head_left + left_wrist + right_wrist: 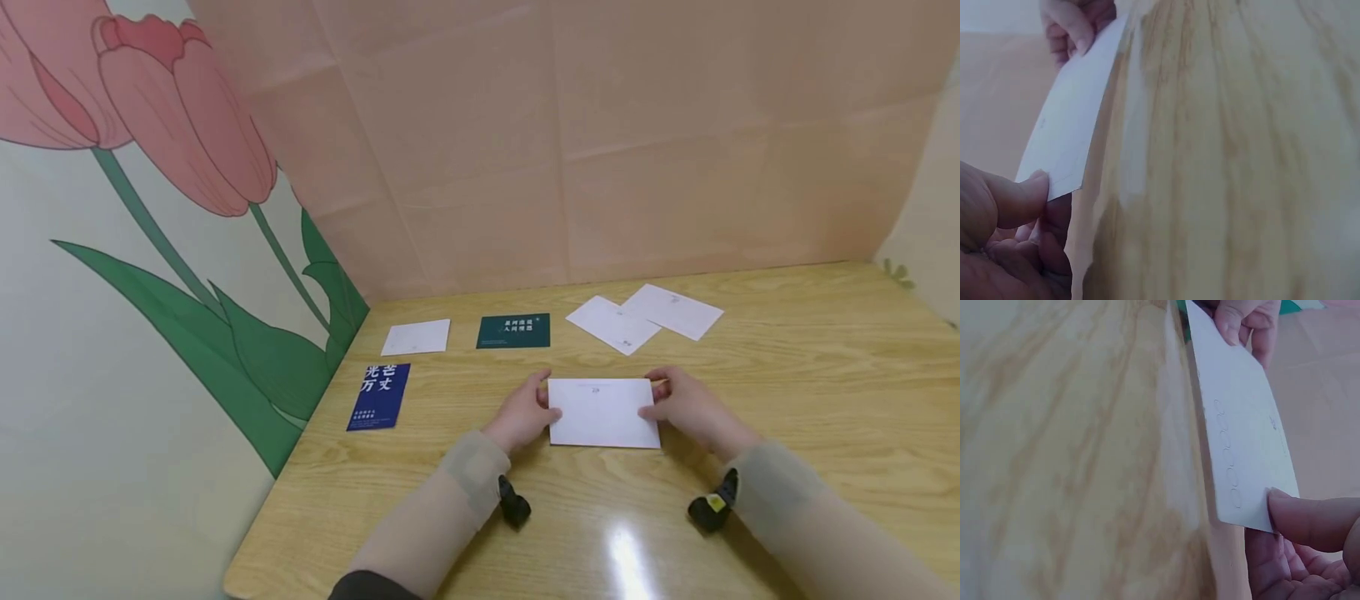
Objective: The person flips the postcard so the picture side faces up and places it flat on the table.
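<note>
A white postcard [603, 417] is held up off the table between both hands, its plain side facing the head camera. My left hand [523, 414] pinches the card's left edge, thumb on the front face. On the opposite edge, my right hand [693, 414] pinches it the same way. A row of small printed circles shows along one long edge of the postcard [1238, 425] in the right wrist view. The left wrist view has the left thumb [1025, 199] on the card's near corner. The card's back face is hidden in every view.
On the wooden table [810, 383] lie a white card [416, 337], a dark green card [513, 331] and a blue card [378, 397] with white lettering. Two more white cards [611, 323] overlap behind the hands. A pink cloth [480, 150] hangs along the back edge.
</note>
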### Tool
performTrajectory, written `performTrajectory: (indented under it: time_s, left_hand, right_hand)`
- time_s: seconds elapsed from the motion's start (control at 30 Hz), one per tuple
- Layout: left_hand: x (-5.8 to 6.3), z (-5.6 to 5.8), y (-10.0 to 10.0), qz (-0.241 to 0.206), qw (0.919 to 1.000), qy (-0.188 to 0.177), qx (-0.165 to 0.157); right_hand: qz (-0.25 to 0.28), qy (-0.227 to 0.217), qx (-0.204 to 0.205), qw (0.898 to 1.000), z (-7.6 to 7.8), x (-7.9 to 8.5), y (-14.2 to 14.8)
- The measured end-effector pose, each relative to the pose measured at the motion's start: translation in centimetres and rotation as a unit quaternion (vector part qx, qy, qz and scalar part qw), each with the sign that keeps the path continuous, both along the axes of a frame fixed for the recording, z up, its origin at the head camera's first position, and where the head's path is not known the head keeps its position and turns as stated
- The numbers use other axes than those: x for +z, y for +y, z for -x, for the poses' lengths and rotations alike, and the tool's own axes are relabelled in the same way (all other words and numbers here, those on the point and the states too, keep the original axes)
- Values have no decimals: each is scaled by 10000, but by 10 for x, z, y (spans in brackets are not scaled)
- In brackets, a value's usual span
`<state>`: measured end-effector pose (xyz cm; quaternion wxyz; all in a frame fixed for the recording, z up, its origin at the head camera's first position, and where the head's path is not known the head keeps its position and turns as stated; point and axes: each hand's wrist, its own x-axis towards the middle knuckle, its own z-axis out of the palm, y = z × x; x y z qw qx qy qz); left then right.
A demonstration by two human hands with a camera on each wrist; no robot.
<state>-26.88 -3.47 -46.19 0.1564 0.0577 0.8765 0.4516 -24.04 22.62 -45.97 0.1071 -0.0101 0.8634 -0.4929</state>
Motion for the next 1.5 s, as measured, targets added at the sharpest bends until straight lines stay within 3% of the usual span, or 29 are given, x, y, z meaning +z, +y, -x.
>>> performTrajectory:
  time_s: [0.13, 0.3, 0.5, 0.87, 1.23, 1.5]
  left_hand:
    - [-1, 3, -1, -309, 9992, 105, 247]
    - [0, 6, 1, -632, 9967, 156, 484]
    - [5, 4, 1, -1004, 9920, 279, 717]
    - [17, 1, -4, -1440, 9856, 75, 885]
    - [22, -2, -9, -1712, 9815, 30, 853]
    - [24, -3, -8, -2292, 9701, -271, 752]
  right_hand:
    - [435, -28, -80, 9990, -2, 2, 0]
    - [727, -379, -146, 9965, -3, 7, -2]
    - [1088, -315, -120, 9935, -3, 16, -4]
    - [930, 266, -293, 9949, -3, 28, -3]
    - [659, 780, -459, 9937, -9, 36, -3]
    - [626, 1026, -515, 9914, -10, 36, -3]
